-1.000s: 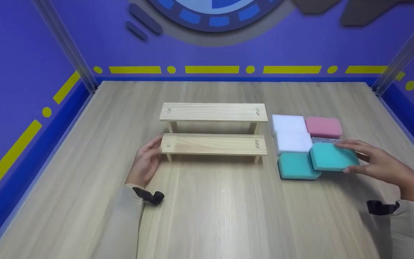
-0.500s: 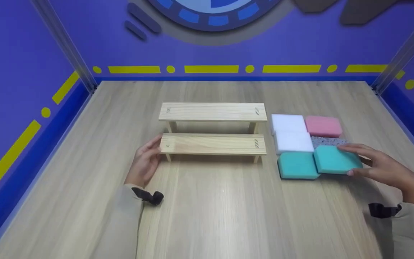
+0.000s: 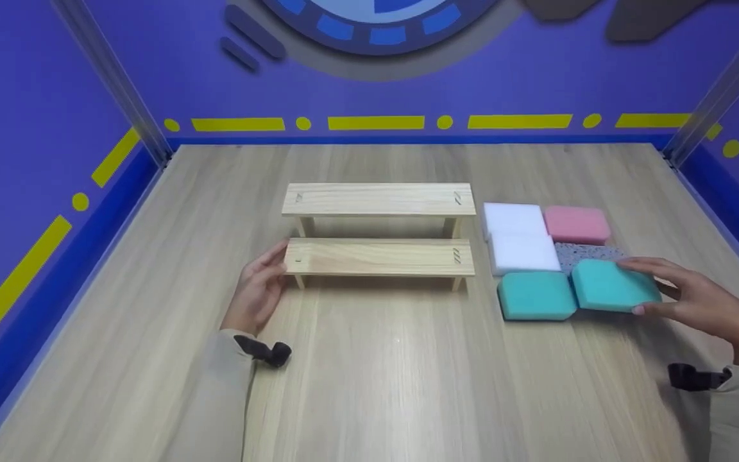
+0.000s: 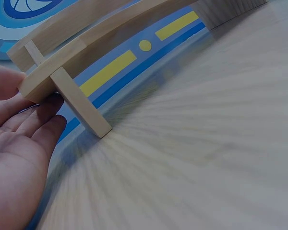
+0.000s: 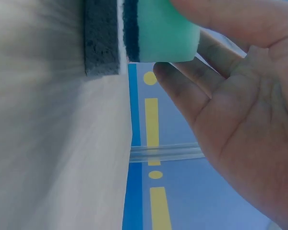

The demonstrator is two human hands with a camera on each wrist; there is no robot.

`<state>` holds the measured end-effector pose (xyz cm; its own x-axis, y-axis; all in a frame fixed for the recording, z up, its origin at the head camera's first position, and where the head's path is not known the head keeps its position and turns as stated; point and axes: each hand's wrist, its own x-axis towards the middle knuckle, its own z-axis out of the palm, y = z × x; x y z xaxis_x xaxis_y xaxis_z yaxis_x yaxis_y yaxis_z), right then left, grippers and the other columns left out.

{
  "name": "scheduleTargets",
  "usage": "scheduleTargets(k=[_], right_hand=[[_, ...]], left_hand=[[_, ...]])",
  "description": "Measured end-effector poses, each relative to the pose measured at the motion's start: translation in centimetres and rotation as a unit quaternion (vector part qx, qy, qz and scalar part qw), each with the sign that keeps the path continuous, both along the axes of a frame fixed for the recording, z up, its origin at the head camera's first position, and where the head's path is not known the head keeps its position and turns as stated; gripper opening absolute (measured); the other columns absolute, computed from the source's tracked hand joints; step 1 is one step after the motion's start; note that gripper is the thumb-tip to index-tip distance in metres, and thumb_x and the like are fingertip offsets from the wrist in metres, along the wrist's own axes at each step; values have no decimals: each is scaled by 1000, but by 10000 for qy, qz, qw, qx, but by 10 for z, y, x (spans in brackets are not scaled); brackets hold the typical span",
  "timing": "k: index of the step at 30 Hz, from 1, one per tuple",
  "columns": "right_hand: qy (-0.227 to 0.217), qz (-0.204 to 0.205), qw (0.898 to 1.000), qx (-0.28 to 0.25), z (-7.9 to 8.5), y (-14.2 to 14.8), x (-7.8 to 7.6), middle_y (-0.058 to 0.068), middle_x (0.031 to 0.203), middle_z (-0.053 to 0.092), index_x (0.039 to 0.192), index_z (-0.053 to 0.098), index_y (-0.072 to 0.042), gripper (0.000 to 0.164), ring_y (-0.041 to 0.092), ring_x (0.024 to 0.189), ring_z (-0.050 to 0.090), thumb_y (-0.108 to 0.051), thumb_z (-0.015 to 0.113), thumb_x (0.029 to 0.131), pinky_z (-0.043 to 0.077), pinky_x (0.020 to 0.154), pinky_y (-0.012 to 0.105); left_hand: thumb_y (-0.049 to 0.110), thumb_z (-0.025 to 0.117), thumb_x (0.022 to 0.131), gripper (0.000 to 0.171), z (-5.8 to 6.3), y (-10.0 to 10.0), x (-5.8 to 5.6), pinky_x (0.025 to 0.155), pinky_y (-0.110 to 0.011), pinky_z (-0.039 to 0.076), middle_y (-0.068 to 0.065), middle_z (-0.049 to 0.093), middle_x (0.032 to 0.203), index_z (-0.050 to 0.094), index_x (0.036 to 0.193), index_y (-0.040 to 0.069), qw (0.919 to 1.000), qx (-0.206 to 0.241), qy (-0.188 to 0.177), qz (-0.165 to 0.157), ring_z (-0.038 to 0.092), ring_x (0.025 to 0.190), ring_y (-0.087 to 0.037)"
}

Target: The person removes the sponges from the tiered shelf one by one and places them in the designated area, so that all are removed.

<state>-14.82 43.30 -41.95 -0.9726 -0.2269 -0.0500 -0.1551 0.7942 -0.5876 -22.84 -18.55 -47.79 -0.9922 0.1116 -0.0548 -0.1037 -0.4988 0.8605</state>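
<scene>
My right hand point(image 3: 703, 298) grips a teal sponge point(image 3: 613, 285) by its right end, thumb on the near side and fingers on the far side. In the right wrist view the sponge's dark scouring layer point(image 5: 131, 31) faces down, close over a grey speckled sponge point(image 5: 102, 38). Another teal sponge point(image 3: 536, 295) lies just left of the held one. At the left, my left hand point(image 3: 257, 292) holds the left end of the lower step of a two-step wooden stand point(image 3: 379, 256). The left wrist view shows the thumb at the board's end and the fingers under it, beside a leg point(image 4: 81, 103).
Two white sponges point(image 3: 523, 251) and a pink sponge point(image 3: 577, 224) lie behind the teal ones, right of the stand. The stand's upper step point(image 3: 379, 199) is at the back. Purple-blue walls point(image 3: 395, 96) enclose the wooden table point(image 3: 369, 372) on three sides.
My right hand has shifted right with the teal sponge, opening a small gap to the other teal sponge and showing more of the grey one. My left hand keeps its hold on the stand.
</scene>
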Motion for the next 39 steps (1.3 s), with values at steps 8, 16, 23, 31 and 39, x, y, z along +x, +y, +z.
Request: scheduleTargets(k=[8, 16, 23, 31, 39], right_hand=[[-232, 30, 9997, -106, -4, 6, -1, 37, 147, 26, 144, 37, 1, 75, 59, 133, 17, -12, 73, 80, 24, 96, 77], [-461, 3, 9989, -112, -5, 4, -2, 37, 147, 25, 144, 38, 2, 75, 60, 132, 18, -11, 74, 79, 24, 95, 78], [-709, 73, 9972, 211, -3, 4, -1, 37, 147, 26, 144, 37, 2, 76, 61, 130, 24, -17, 75, 80, 28, 95, 77], [-685, 190, 9973, 203, -4, 3, -3, 36, 146, 29, 142, 39, 2, 75, 60, 129, 26, -21, 75, 81, 29, 93, 77], [-786, 300, 9964, 62, -6, 1, -3, 36, 146, 28, 143, 36, 5, 75, 60, 130, 22, -14, 74, 81, 27, 96, 77]], left_hand=[[-15, 36, 90, 60, 0, -2, 1, 119, -33, 22, -19, 18, 159, 21, 147, -9, 10000, -11, -8, 8, 18, 148, -25], [-15, 35, 91, 59, 0, -1, 1, 120, -33, 19, -20, 16, 159, 20, 148, -10, 10000, 26, 52, -27, 16, 148, -25], [-15, 35, 90, 60, 1, -1, 0, 120, -32, 19, -19, 16, 159, 20, 148, -10, 10000, 44, 32, -17, 16, 148, -24], [-15, 34, 90, 60, 2, 0, 1, 121, -32, 17, -18, 15, 160, 19, 148, -10, 10000, 83, 20, -10, 14, 149, -23], [-16, 36, 90, 60, 0, 0, 1, 118, -30, 25, -19, 19, 159, 21, 147, -10, 9999, 121, 43, -20, 18, 148, -24]])
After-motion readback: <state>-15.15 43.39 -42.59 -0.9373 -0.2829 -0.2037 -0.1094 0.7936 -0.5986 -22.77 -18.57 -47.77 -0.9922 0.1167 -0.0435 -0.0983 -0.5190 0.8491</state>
